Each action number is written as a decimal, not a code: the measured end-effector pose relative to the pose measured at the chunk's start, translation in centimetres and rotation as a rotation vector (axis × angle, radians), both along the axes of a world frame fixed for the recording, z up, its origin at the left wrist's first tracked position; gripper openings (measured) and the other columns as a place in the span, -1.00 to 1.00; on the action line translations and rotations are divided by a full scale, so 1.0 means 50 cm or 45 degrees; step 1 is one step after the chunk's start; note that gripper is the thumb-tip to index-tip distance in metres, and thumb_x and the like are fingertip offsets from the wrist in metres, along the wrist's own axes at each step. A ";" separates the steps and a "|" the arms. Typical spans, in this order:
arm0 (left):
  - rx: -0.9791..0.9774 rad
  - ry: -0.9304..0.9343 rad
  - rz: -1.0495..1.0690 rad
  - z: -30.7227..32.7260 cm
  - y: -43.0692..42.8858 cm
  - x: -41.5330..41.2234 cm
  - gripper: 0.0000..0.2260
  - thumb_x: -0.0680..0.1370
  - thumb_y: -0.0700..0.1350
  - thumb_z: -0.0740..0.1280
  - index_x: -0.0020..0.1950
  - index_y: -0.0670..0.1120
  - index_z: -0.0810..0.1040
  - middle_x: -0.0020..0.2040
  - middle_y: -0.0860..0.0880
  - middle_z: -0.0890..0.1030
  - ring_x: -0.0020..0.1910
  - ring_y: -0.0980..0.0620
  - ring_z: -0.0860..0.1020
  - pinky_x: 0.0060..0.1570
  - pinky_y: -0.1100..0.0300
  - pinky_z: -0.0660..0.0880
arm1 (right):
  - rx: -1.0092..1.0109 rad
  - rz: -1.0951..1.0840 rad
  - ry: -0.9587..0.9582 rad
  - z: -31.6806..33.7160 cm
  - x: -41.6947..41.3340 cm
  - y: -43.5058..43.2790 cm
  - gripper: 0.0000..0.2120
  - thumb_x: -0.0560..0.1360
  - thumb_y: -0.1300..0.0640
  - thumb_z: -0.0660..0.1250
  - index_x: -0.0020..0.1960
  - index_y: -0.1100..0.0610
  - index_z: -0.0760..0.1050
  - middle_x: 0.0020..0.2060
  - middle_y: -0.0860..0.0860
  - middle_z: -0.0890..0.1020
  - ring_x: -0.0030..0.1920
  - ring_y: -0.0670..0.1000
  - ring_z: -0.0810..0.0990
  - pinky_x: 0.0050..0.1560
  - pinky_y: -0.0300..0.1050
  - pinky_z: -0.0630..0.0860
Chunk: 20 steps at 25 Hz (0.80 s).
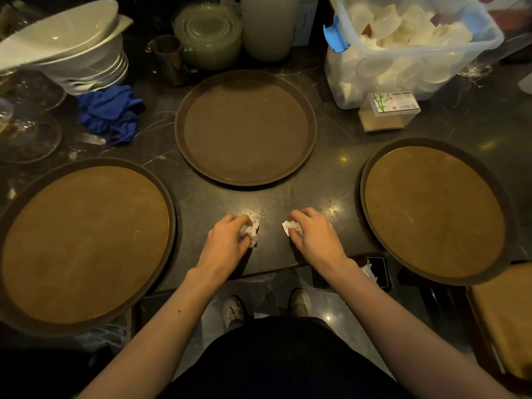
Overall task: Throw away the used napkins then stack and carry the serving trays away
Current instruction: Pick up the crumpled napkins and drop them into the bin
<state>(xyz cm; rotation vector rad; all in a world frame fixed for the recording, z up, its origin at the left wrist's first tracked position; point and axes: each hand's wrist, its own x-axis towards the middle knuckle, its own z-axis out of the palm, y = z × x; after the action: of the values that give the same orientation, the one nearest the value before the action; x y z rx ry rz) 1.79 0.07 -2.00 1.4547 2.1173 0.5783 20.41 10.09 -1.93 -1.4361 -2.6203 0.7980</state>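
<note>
Dark marble counter (331, 145) holds three bare round trays, so keep your left hand (227, 240) closed on its crumpled napkin (251, 231) and your right hand (313, 234) on the other napkin (291, 226), lifting both cleanly toward the bin (377, 272) below the edge.

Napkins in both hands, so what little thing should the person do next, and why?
Probably lift both hands off the counter and carry the wads to a bin. The left hand is closed on a crumpled napkin, and so is the right hand with its napkin. All three trays look bare already, so stacking can wait until the hands are free.
</note>
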 end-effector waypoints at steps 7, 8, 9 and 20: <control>0.227 -0.076 -0.052 0.025 -0.019 0.005 -0.82 0.53 -0.19 0.36 0.10 0.01 0.61 0.05 -0.02 0.53 -0.05 0.03 0.58 -0.03 0.16 0.55 | 0.139 -0.121 0.245 0.033 0.023 -0.040 -0.82 0.55 0.13 0.35 0.14 0.12 0.57 0.04 0.01 0.63 0.07 0.03 0.58 0.02 -0.12 0.48; 0.263 -0.090 -0.053 0.031 -0.021 0.006 -0.82 0.52 -0.19 0.37 0.08 0.00 0.62 0.06 -0.02 0.53 -0.02 0.03 0.57 0.01 0.23 0.52 | 0.161 -0.143 0.272 0.039 0.024 -0.048 -0.82 0.54 0.14 0.36 0.13 0.13 0.58 0.03 0.01 0.63 0.06 0.02 0.58 0.00 -0.16 0.45; 0.296 -0.108 -0.054 0.036 -0.023 0.007 -0.83 0.51 -0.19 0.39 0.07 -0.01 0.64 0.07 -0.02 0.53 0.00 0.05 0.56 0.03 0.31 0.47 | 0.182 -0.166 0.301 0.045 0.026 -0.057 -0.83 0.53 0.14 0.38 0.11 0.13 0.58 0.01 0.00 0.63 0.05 0.01 0.58 -0.01 -0.19 0.43; 0.408 -0.349 -0.345 0.058 -0.079 0.067 -0.73 0.47 -0.24 0.48 0.15 -0.05 0.66 0.15 -0.03 0.50 0.12 0.11 0.52 0.08 0.41 0.51 | 0.319 -0.478 0.488 0.084 0.077 -0.197 -0.83 0.50 0.20 0.43 0.09 0.18 0.61 0.00 0.00 0.64 0.02 -0.07 0.59 0.03 -0.20 0.53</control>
<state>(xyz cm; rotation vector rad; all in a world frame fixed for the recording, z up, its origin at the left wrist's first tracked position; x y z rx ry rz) 5.13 -3.86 0.90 1.6876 1.6369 0.9804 24.25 0.26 2.28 -1.4659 -2.0067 0.6018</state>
